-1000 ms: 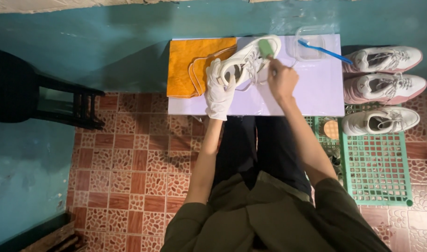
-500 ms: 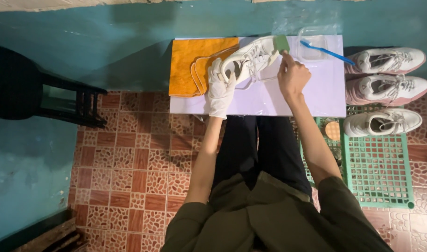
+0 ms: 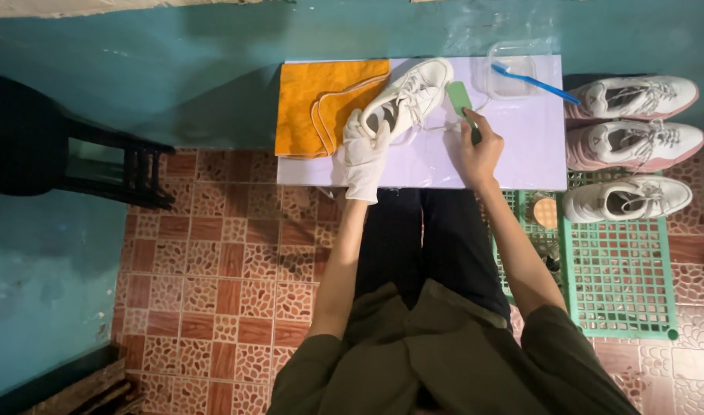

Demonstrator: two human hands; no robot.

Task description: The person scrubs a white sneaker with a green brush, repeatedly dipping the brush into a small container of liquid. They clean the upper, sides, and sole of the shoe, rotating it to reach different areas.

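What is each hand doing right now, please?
Left hand: gloved, closed on the heel of the white sneaker.
Right hand: bare, closed on a green brush.

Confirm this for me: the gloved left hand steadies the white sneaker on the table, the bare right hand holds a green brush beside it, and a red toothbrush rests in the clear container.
One detail is wrong: the toothbrush in the clear container is blue, not red, as the head view shows. The rest stands: the gloved left hand steadies the white sneaker on the table, and the bare right hand holds a green brush beside it.
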